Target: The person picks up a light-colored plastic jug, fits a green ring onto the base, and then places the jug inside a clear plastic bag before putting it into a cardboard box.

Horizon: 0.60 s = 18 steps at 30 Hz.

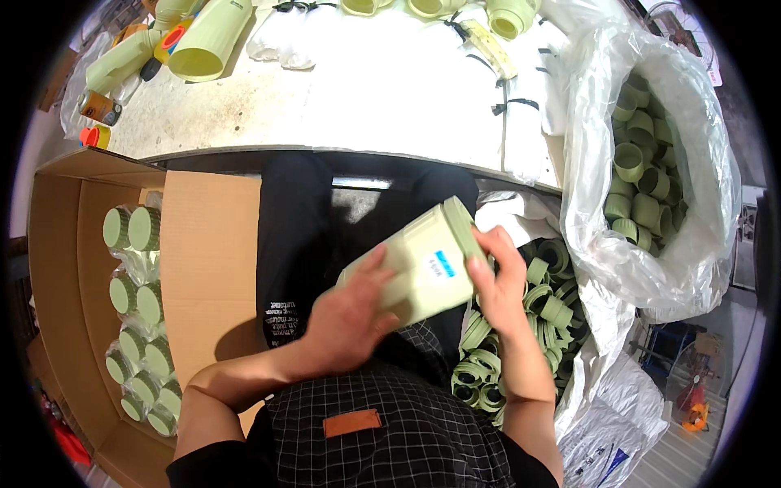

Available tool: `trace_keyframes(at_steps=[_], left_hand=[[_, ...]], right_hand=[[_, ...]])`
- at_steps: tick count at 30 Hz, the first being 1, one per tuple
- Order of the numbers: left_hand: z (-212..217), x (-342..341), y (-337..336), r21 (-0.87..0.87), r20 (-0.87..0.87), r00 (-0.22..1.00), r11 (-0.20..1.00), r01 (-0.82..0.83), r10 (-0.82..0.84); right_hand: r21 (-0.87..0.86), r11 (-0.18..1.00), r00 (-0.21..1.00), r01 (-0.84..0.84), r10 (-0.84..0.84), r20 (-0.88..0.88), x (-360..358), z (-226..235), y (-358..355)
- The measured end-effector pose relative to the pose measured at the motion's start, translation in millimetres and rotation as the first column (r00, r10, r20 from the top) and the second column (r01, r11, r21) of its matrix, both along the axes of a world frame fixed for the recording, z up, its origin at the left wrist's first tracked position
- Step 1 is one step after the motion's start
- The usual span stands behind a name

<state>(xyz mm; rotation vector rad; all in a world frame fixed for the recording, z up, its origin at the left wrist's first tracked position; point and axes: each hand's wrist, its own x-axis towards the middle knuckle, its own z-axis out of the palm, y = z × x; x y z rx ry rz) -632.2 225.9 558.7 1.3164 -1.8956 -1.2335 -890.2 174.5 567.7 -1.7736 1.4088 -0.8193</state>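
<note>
Over my lap I hold a large pale green plastic bottle, tilted with its darker green end toward the upper right. A small blue and white label shows on its side. My right hand grips that upper right end, thumb on the near side and fingers round the rim. Against the lower left part lies my left hand, somewhat smeared by motion, its fingers bent over the side. Whether the darker end is a cap or a screwed-on ring, I cannot tell.
On my left stands an open cardboard box with several green-lidded bottles. A white sack of green plastic parts sits at my right, below a clear bag of green cups. Ahead, the white table carries bottles and wrapped white bundles.
</note>
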Motion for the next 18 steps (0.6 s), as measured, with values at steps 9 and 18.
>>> trace_keyframes(at_steps=[9,18], left_hand=[[-14,20,7,-0.130,-0.071,0.992,0.987,0.094,-0.104],[-16,22,14,-0.210,-0.080,0.995,0.977,0.042,-0.061]], right_hand=[[0.075,0.994,0.972,0.082,-0.097,0.214,-88,20,-112],[0.528,0.797,0.931,-0.295,0.115,0.346,-20,-26,-95]])
